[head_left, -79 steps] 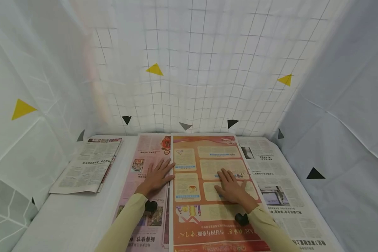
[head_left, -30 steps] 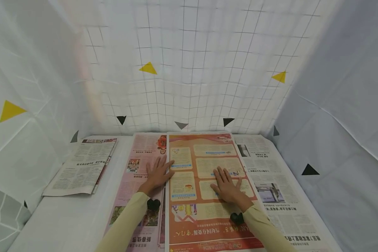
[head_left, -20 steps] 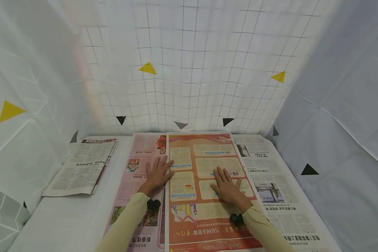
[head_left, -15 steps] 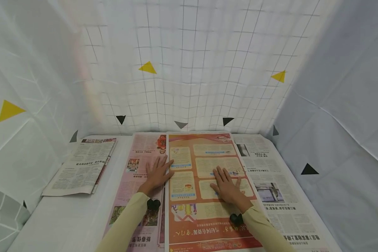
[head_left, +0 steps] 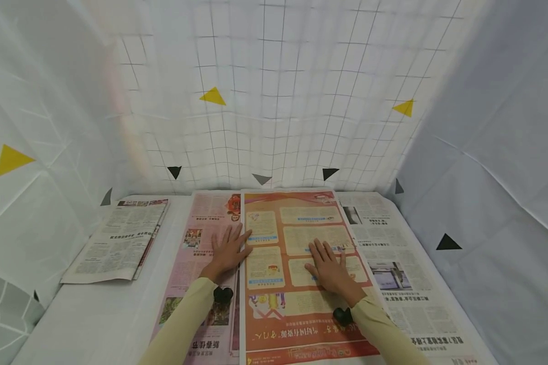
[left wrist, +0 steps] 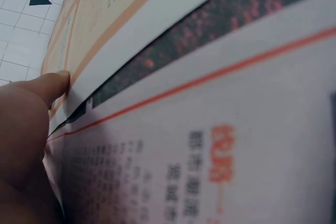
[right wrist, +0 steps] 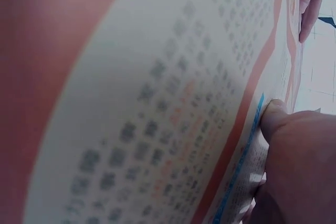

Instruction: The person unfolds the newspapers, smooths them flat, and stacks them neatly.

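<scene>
An orange-red newspaper page (head_left: pixel 297 304) lies flat in the middle of the table, its left edge over a pink newspaper page (head_left: pixel 182 284). My left hand (head_left: pixel 227 252) rests with spread fingers on the pink page, and its thumb and a fingertip reach over the orange page's white margin. In the left wrist view the thumb (left wrist: pixel 55 85) touches that margin's edge. My right hand (head_left: pixel 333 271) lies spread on the orange page, right of its middle. The right wrist view shows its thumb (right wrist: pixel 275 116) on the print. Neither hand grips anything.
A black-and-white newspaper sheet (head_left: pixel 420 304) extends from under the orange page on the right. A folded newspaper (head_left: pixel 114 243) sits at the table's far left. White sheeting (head_left: pixel 274 91) with grid lines and triangle markers encloses the table's back and sides.
Over the earlier frames the view shifts slightly, so everything sits a bit further left. Both hands stay flat on the pages; the left fingers have spread a little.
</scene>
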A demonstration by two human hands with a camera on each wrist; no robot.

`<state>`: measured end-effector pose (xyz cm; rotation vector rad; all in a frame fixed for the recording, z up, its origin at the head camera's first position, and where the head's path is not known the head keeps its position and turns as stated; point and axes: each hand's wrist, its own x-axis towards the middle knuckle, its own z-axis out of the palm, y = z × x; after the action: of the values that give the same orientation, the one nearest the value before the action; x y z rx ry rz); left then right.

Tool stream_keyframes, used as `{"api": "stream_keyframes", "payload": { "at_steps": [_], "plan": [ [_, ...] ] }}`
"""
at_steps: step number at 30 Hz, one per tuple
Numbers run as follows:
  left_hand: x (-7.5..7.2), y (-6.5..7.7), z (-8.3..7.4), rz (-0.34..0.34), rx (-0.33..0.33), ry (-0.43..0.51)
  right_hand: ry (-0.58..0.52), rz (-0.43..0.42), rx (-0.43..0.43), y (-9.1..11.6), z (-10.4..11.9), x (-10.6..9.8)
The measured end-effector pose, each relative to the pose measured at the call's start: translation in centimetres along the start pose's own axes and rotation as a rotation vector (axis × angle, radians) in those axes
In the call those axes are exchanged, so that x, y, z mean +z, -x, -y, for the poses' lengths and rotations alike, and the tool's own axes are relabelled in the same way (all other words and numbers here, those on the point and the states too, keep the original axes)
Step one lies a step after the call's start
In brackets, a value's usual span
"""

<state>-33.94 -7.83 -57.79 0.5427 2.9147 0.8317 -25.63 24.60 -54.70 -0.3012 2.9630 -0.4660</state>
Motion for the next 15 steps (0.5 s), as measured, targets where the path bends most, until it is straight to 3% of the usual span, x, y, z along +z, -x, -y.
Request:
{"api": "stream_keyframes", "payload": {
  "at_steps": [4,10,15],
  "plan": [
    [-0.4,0.2,-0.5,0.023,-0.004,0.004,-0.074,-0.024,-0.046,-0.3,-0.9,0.2],
    [-0.8,0.6,-1.1,0.022,0.003,0.01,-0.072,-0.033,-0.053,-1.0,-3.2,0.7],
    [-0.4,0.3,-0.3,-0.004,0.002,0.005,-0.096,-0.067,-0.043,-1.9,-4.9,0.6]
  ]
}}
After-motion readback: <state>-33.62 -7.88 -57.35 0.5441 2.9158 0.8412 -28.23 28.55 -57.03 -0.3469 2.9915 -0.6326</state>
